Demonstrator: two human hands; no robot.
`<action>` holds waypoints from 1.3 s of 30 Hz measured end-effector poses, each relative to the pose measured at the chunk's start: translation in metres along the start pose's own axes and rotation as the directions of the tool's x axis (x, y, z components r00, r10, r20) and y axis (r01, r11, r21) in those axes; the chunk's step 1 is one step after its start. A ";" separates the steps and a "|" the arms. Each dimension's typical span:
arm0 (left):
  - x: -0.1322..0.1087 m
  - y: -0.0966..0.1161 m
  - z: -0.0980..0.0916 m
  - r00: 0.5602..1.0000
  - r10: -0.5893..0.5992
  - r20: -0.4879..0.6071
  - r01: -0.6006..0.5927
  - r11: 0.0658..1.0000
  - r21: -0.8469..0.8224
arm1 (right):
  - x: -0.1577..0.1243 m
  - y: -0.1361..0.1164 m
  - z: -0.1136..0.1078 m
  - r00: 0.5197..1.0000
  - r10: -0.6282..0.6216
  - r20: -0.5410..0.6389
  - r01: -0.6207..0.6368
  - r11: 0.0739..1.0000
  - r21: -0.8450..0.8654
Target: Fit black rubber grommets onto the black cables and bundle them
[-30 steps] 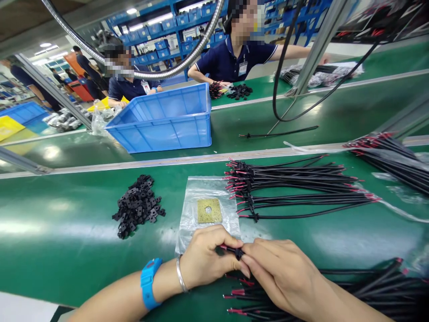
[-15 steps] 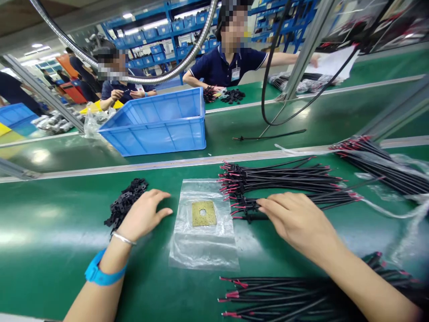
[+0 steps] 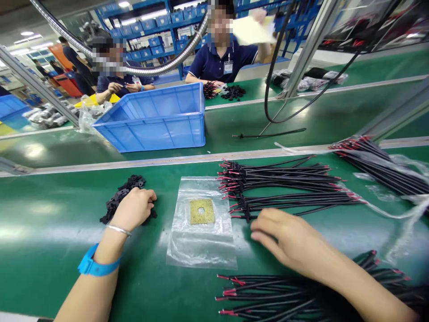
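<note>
My left hand [image 3: 134, 208] is over a pile of small black plastic parts [image 3: 115, 201] on the green work surface. Its fingers are curled closed among the parts, and their tips are hidden, so what they hold cannot be made out. A silver bangle and a blue wrist strap are on that arm. My right hand [image 3: 281, 237] hovers just below a row of black cables [image 3: 288, 179] with red wire ends and black fittings at the left. Its fingers are loosely bent and apart, with nothing seen in them. Between the hands, a yellowish square pad with a hole [image 3: 202, 211] lies on a clear plastic bag [image 3: 201, 250].
More black cables [image 3: 261, 299] lie at the front right, and a bundle [image 3: 385, 165] sits at the far right. Beyond the metal ledge stands a blue crate [image 3: 154, 129]. A loose cable [image 3: 268, 135] lies behind. Two people work across the bench; one holds up a paper sheet [image 3: 253, 30].
My left hand has moved left and down onto the black parts, its fingers closing. My right hand has drawn back from the cables, leaving one in the row. The person opposite has raised the paper.
</note>
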State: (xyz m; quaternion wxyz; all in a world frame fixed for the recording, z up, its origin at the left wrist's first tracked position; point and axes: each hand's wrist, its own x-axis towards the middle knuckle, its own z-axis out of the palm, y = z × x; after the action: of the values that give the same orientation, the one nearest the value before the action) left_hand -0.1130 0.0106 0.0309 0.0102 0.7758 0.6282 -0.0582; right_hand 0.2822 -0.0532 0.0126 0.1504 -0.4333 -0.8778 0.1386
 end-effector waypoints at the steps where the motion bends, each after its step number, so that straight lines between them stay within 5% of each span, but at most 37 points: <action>1: 0.000 0.001 -0.001 1.000 0.011 -0.004 -0.011 1.000 0.015 | -0.003 -0.010 -0.003 0.991 -0.008 0.137 -0.002 0.998 0.068; 5: 0.000 0.004 -0.002 0.996 0.039 -0.080 -0.036 0.999 0.040 | -0.008 -0.037 -0.007 0.882 -0.003 0.472 -0.076 0.986 0.147; 8: -0.001 0.002 -0.001 0.995 0.054 -0.080 -0.048 0.996 0.073 | -0.009 -0.041 -0.004 0.854 -0.029 0.520 -0.048 0.990 0.134; 12: -0.002 0.005 -0.004 1.000 0.027 -0.003 -0.027 1.000 -0.012 | -0.013 -0.035 -0.003 0.873 -0.045 0.485 -0.042 0.985 0.167; 18: -0.005 0.010 -0.018 1.000 -0.009 -0.014 0.007 0.994 -0.112 | -0.015 -0.025 -0.007 0.940 -0.020 0.339 -0.088 0.950 0.300; 25: -0.014 0.003 -0.015 0.983 0.100 0.152 -0.087 0.992 -0.092 | -0.006 -0.025 -0.008 0.999 0.013 -0.040 0.005 0.912 0.409; 29: -0.016 0.010 -0.021 0.985 0.129 0.118 -0.114 0.985 -0.131 | -0.015 -0.015 -0.006 0.959 0.140 -0.245 -0.012 0.888 0.460; 33: -0.017 0.033 -0.023 0.988 0.152 0.041 -0.107 0.840 -0.532 | -0.016 -0.014 -0.010 0.918 0.209 -0.336 -0.002 0.851 0.525; 36: -0.015 0.065 -0.010 0.994 0.107 -0.007 -0.071 0.610 -0.790 | -0.006 -0.022 -0.009 0.877 0.087 -0.473 0.051 0.961 0.271; 39: -0.013 0.096 0.008 0.974 0.144 -0.172 -0.224 0.595 -0.772 | 0.001 -0.029 -0.006 0.820 -0.067 -0.568 0.119 0.991 0.054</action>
State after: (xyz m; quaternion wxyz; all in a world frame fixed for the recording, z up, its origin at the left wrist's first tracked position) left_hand -0.0221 -0.0228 0.0191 0.3264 0.7549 0.5060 0.2599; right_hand 0.2632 -0.0688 0.0286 0.4286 -0.4046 -0.8071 0.0350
